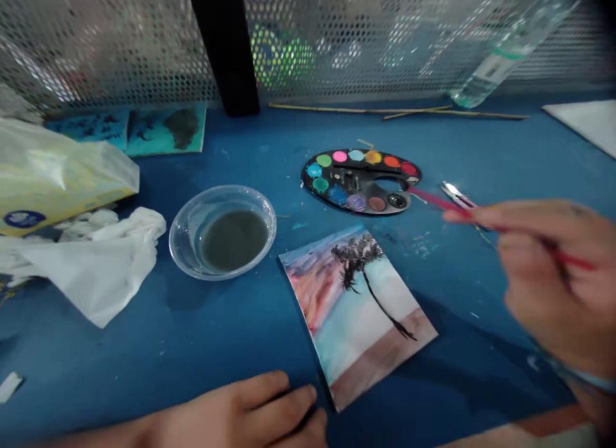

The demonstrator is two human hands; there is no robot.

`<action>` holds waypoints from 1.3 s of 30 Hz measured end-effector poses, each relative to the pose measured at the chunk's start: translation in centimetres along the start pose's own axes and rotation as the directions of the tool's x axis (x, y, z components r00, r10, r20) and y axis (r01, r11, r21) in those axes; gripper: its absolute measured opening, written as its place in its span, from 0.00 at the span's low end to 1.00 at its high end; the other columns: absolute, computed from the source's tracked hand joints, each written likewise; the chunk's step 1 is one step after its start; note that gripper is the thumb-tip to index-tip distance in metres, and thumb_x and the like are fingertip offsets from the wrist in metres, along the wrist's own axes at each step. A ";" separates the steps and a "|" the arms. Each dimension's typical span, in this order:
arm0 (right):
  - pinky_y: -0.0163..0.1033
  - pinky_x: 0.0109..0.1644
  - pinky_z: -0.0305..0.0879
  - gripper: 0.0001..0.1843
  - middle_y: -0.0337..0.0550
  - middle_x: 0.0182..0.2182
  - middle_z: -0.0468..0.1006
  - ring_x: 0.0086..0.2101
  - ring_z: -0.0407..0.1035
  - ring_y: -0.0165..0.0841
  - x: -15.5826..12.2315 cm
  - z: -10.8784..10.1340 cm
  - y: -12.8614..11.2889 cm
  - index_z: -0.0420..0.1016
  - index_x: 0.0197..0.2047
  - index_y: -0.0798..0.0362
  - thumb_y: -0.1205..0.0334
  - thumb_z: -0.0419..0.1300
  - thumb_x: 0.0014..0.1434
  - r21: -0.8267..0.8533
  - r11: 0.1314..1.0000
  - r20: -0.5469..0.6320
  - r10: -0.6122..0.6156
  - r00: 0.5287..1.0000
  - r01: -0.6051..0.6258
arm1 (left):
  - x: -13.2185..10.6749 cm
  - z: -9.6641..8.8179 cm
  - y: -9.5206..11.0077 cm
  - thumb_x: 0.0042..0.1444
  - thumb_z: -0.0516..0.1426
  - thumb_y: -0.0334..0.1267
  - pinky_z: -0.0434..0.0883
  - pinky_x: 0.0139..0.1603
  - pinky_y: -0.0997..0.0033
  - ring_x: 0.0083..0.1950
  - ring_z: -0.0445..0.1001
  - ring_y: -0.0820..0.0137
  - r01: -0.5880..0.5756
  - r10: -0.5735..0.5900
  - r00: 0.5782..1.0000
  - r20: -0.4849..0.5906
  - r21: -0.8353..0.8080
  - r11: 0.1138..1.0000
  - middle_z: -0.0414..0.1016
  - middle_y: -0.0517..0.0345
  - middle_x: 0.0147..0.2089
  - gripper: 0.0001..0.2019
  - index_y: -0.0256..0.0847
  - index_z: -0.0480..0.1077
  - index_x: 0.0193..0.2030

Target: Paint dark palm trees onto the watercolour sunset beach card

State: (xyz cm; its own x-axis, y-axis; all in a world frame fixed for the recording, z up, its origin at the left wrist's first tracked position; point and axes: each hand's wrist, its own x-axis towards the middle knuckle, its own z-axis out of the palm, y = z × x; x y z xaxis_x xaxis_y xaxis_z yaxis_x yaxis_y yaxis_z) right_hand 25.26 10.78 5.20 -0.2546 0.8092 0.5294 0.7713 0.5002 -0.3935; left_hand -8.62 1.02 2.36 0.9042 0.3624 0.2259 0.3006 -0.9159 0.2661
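Note:
My right hand (558, 268) pinches a paintbrush (436, 199) with a pinkish-red handle. Its tip reaches the right edge of the oval black palette (346, 173), close to the black paint. Round cakes of several colours line this palette. Below it lies a small painting (359, 313) of a dark palm tree against a pink, blue and white background, turned at an angle. My left hand (260, 409) rests on the table at the bottom, its fingers loosely stretched near the painting's lower left edge and holding nothing.
Left of the painting stands a clear plastic bowl (222, 268) of murky grey water. Crumpled tissue (101, 268) and a tissue pack (62, 172) are at the left. A phone (226, 50), thin sticks (337, 108) and a tilted bottle (505, 56) line the mesh screen (144, 43).

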 end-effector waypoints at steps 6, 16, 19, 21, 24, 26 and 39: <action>0.54 0.48 0.78 0.18 0.38 0.56 0.79 0.44 0.83 0.41 2.5 0.6 3.0 0.72 0.61 0.30 0.48 0.47 0.75 0.382 0.902 -0.023 0.228 0.974 -0.202 | 1.0 0.1 0.6 0.74 0.45 0.32 0.72 0.46 0.65 0.47 0.79 0.67 0.162 -0.107 0.979 -0.171 0.347 0.924 0.83 0.56 0.53 0.17 0.38 0.75 0.51; 0.44 0.48 0.83 0.17 0.47 0.61 0.78 0.59 0.77 0.42 -7.0 2.3 2.5 0.73 0.59 0.40 0.61 0.50 0.72 0.158 0.984 0.228 -0.122 0.966 0.087 | 4.7 -2.6 0.2 0.71 0.49 0.35 0.81 0.48 0.65 0.49 0.81 0.64 0.437 -0.316 0.891 -0.326 0.423 0.794 0.82 0.47 0.52 0.13 0.37 0.70 0.56; 0.42 0.53 0.82 0.17 0.47 0.63 0.76 0.59 0.77 0.39 -6.6 2.3 3.2 0.72 0.60 0.41 0.58 0.49 0.74 0.246 0.969 0.251 -0.033 0.968 -0.031 | 6.5 -8.9 -2.5 0.71 0.53 0.40 0.78 0.58 0.58 0.57 0.79 0.62 0.595 -0.376 0.783 -0.496 0.417 0.687 0.80 0.52 0.55 0.10 0.47 0.72 0.54; 0.44 0.59 0.79 0.16 0.45 0.62 0.77 0.60 0.76 0.38 -6.0 2.3 3.6 0.73 0.59 0.41 0.56 0.49 0.75 0.274 0.957 0.264 0.015 0.964 -0.090 | 8.0 -13.8 -6.6 0.71 0.56 0.42 0.76 0.60 0.50 0.53 0.79 0.61 0.777 -0.508 0.606 -0.613 0.319 0.542 0.79 0.51 0.51 0.12 0.42 0.72 0.56; 0.45 0.65 0.74 0.16 0.42 0.60 0.79 0.58 0.77 0.36 -5.4 2.0 3.6 0.73 0.60 0.39 0.55 0.49 0.75 0.278 0.955 0.258 0.032 0.966 -0.106 | 10.1 -17.9 -15.9 0.69 0.61 0.47 0.77 0.57 0.51 0.54 0.78 0.62 0.922 -0.686 0.354 -0.636 0.117 0.368 0.77 0.50 0.54 0.17 0.38 0.72 0.57; 0.42 0.61 0.76 0.18 0.42 0.57 0.80 0.52 0.80 0.34 -5.3 1.7 3.4 0.72 0.61 0.39 0.56 0.49 0.75 0.279 0.956 0.227 0.025 0.974 -0.090 | 10.9 -17.5 -22.4 0.68 0.61 0.48 0.77 0.58 0.49 0.58 0.76 0.59 0.961 -0.748 0.219 -0.627 0.007 0.277 0.74 0.47 0.61 0.19 0.41 0.71 0.61; 0.37 0.49 0.78 0.17 0.38 0.47 0.85 0.48 0.82 0.32 -5.3 1.0 3.9 0.73 0.60 0.37 0.59 0.49 0.74 0.153 0.988 0.043 0.001 0.999 -0.008 | 10.7 -10.4 -39.4 0.68 0.62 0.44 0.65 0.70 0.35 0.69 0.67 0.52 0.892 -0.728 0.054 -0.683 -0.295 0.343 0.61 0.41 0.74 0.28 0.39 0.62 0.71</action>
State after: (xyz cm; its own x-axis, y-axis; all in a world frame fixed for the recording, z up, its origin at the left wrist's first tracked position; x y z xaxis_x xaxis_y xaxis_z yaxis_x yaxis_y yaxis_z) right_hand 29.05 8.79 0.12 -0.2785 0.8225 0.4960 0.6748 0.5350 -0.5084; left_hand -13.95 42.83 4.07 -0.3775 0.8044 0.4587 0.8201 0.0604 0.5690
